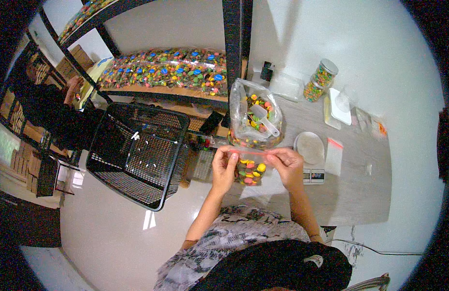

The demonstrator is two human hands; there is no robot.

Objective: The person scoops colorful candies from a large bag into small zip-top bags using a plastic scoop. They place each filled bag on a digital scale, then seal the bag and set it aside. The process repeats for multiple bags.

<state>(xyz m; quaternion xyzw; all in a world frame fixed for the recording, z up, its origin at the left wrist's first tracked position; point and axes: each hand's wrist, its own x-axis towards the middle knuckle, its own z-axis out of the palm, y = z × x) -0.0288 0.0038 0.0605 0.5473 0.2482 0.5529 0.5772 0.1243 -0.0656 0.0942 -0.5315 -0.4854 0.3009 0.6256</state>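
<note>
A small clear zip bag [250,174] of colourful candies hangs between my hands, its red zip strip along the top. My left hand [225,167] pinches the strip's left end, and my right hand [287,165] pinches the right end. Just beyond stands a large open plastic bag [240,118] of the same candies, with a clear scoop [264,120] lying on top of them. A kitchen scale [309,149] with a round platform is right of the large bag, close to my right hand. Beside it lies a flat bag with a red strip [334,156].
A black mesh basket [148,156] with white scraps stands at left. Candy bags [162,71] fill a shelf behind it. Stacked candy jars [320,80] and a white lidded container [340,107] are at the table's back. A person [46,105] in dark clothes is far left.
</note>
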